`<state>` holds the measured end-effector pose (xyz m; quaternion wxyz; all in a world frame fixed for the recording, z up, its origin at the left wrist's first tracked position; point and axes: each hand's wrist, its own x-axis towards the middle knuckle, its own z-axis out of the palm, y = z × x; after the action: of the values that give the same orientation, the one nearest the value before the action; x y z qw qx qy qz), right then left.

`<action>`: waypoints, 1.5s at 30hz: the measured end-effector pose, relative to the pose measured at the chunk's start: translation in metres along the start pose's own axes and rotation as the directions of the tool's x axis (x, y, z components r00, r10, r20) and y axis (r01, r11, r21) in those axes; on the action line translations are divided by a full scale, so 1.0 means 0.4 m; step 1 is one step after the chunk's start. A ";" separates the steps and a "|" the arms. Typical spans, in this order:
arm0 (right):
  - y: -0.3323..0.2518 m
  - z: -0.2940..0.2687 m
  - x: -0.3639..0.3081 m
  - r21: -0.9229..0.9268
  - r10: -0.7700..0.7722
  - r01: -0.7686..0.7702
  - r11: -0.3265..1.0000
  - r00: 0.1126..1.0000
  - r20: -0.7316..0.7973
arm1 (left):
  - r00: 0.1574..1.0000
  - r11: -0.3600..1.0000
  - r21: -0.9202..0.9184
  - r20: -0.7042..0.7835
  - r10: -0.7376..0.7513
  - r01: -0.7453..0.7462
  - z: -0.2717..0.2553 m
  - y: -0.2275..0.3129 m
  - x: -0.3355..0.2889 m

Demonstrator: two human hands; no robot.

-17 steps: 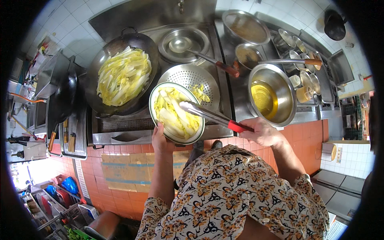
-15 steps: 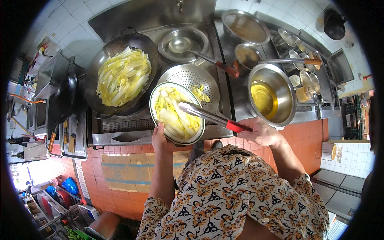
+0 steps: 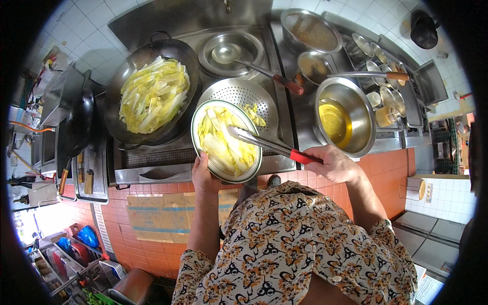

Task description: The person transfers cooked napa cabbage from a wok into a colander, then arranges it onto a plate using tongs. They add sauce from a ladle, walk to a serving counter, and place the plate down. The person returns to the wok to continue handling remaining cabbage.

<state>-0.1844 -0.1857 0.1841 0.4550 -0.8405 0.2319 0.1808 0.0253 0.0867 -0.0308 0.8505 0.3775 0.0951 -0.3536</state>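
Observation:
My left hand grips the near left rim of an oval white plate with a green edge line. Pale yellow and white cabbage pieces lie on that plate. In my right hand are metal tongs with red grips, their tips touching the cabbage on the plate. Behind the plate sits a perforated metal strainer, partly covered by it, with a few cabbage bits inside. To the left, a large black wok holds a big heap of cut cabbage.
A steel bowl of yellow oil stands right, near my right hand. A ladle rests in a round basin behind the strainer, its handle pointing right. Several seasoning pots line the far right. Cardboard lies on the red tiled floor.
The view has shifted slightly. The plate, my hands and the tongs keep nearly the same places, with the tong tips still at the cabbage.

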 end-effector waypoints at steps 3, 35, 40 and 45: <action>0.007 0.012 0.000 0.045 -0.006 0.007 0.999 1.000 -0.008 | 1.000 1.000 0.011 0.001 -0.005 0.005 0.000 0.003 0.003; 0.042 -0.050 -0.041 0.374 -0.015 0.050 0.926 0.995 -0.096 | 0.997 1.000 0.014 -0.073 -0.026 0.028 -0.035 0.000 0.018; 0.027 -0.079 -0.050 0.379 -0.012 0.077 0.922 0.986 -0.169 | 0.994 0.998 -0.058 -0.100 -0.034 0.028 -0.031 -0.003 0.010; 0.034 -0.071 -0.018 0.164 0.012 0.026 0.986 0.974 -0.226 | 0.998 1.000 -0.012 -0.062 -0.027 0.026 -0.035 0.000 0.003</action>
<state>-0.1955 -0.2148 0.1934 0.4945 -0.8158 0.2934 0.0623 0.0274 0.0961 -0.0412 0.8447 0.3821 0.1285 -0.3522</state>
